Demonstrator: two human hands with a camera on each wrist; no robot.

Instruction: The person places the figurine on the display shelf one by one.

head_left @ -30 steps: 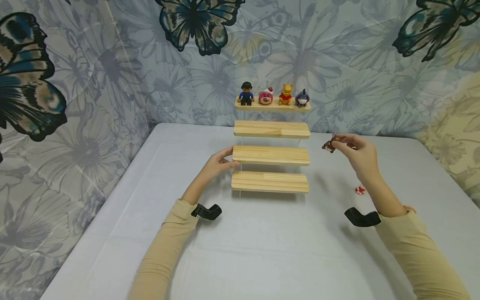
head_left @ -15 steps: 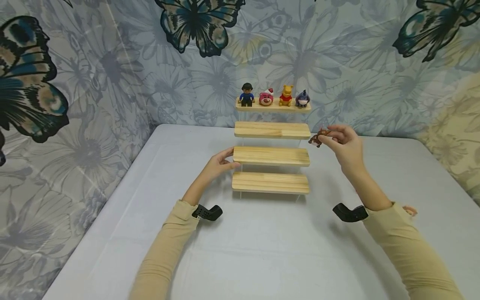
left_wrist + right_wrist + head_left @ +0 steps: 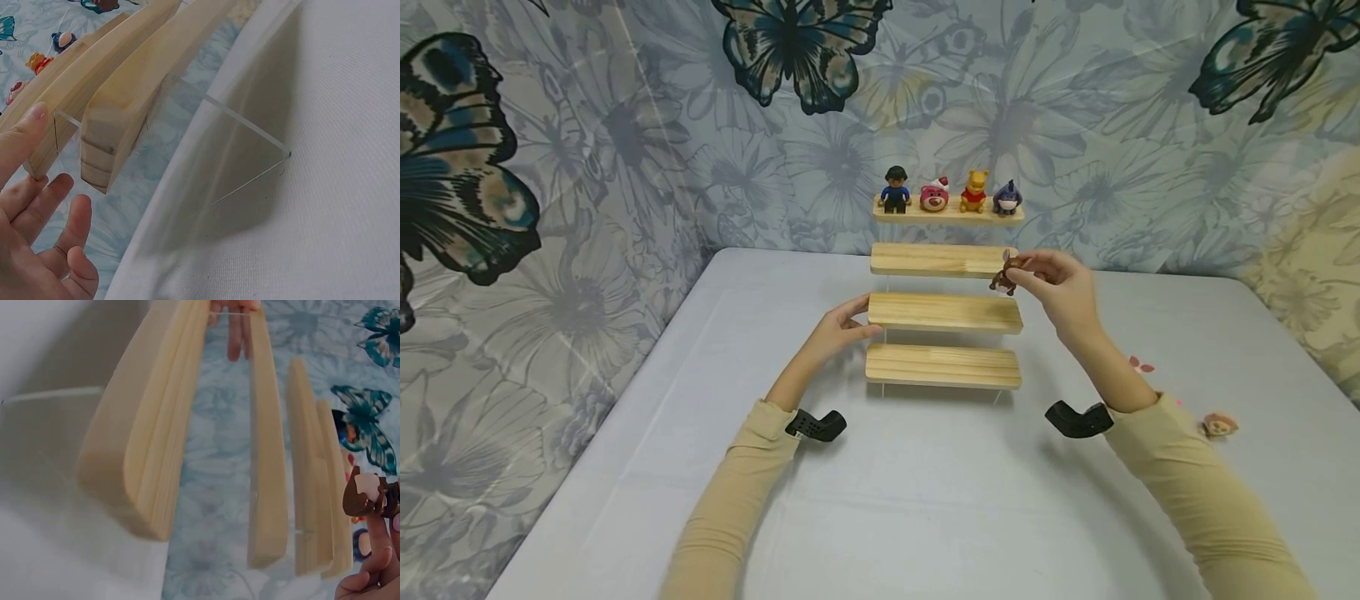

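A tiered display stand has pale wooden shelves on clear supports. My left hand (image 3: 838,327) grips the left end of its second shelf from the bottom (image 3: 943,312); in the left wrist view the thumb (image 3: 28,134) lies on one face of the board and fingers curl at the other. My right hand (image 3: 1063,292) pinches a small brown toy figurine (image 3: 1002,282) with a pale patch. In the head view the figurine overlaps the right end of the second shelf from the top (image 3: 936,259). The right wrist view shows the figurine (image 3: 362,494) partly, at the right edge.
On the top shelf (image 3: 910,218) stand a blue-shirted figure (image 3: 895,192), a pink bear (image 3: 934,197), a yellow bear in red (image 3: 973,193) and a blue-grey donkey figure (image 3: 1007,198). A tan-and-brown small toy (image 3: 1217,426) and a red-and-white piece (image 3: 1141,365) lie right on the white table.
My right hand has carried the brown figurine leftward and slightly up, from right of the stand to the end of the second shelf from the top. The left hand holds its place.
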